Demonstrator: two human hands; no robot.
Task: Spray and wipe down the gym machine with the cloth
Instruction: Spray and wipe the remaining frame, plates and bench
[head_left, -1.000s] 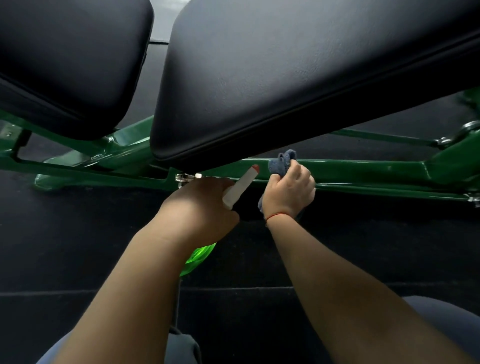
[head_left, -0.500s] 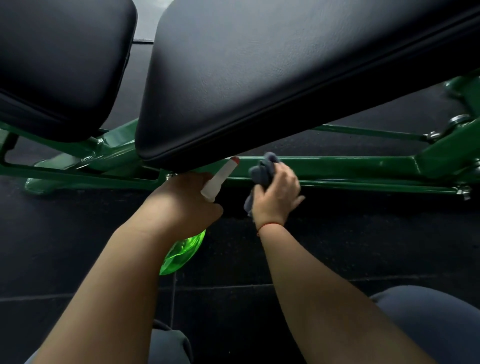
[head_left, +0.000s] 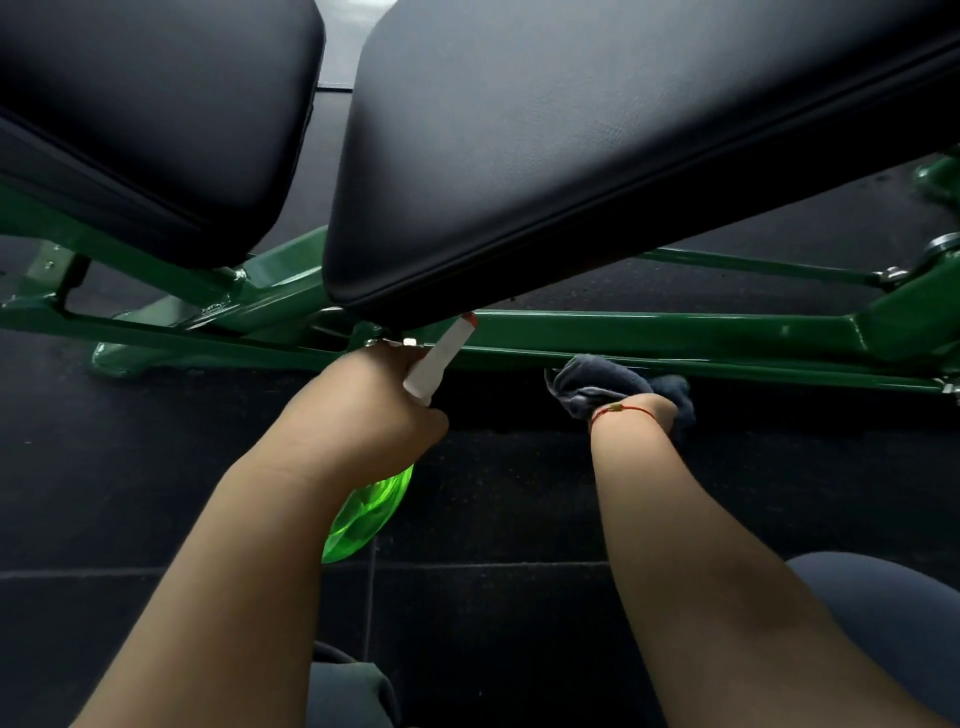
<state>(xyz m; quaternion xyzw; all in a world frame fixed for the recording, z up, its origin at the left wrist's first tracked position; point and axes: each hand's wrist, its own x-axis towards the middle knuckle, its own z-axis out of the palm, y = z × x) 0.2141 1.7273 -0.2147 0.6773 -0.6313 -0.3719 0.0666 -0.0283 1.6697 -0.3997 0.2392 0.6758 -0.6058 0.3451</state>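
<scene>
The gym machine is a bench with a green steel frame (head_left: 675, 338) and two black pads, a large one (head_left: 571, 145) and a smaller one (head_left: 156, 114). My left hand (head_left: 363, 410) grips a spray bottle (head_left: 369, 514) with a bright green body and a white nozzle with a red tip, pointing up at the frame under the large pad. My right hand (head_left: 649, 410) is mostly hidden behind the wrist; it holds a grey-blue cloth (head_left: 597, 382) against the lower edge of the green rail.
Dark rubber floor tiles (head_left: 493, 493) lie under and in front of the bench. My knees in grey trousers (head_left: 883, 597) show at the bottom. A bolt bracket (head_left: 395, 342) sits on the rail by my left hand, and frame joints rise at the far right (head_left: 909, 291).
My right hand has carried the cloth rightward and down along the green rail, turning under its lower edge. My left hand with the spray bottle has stayed about where it was.
</scene>
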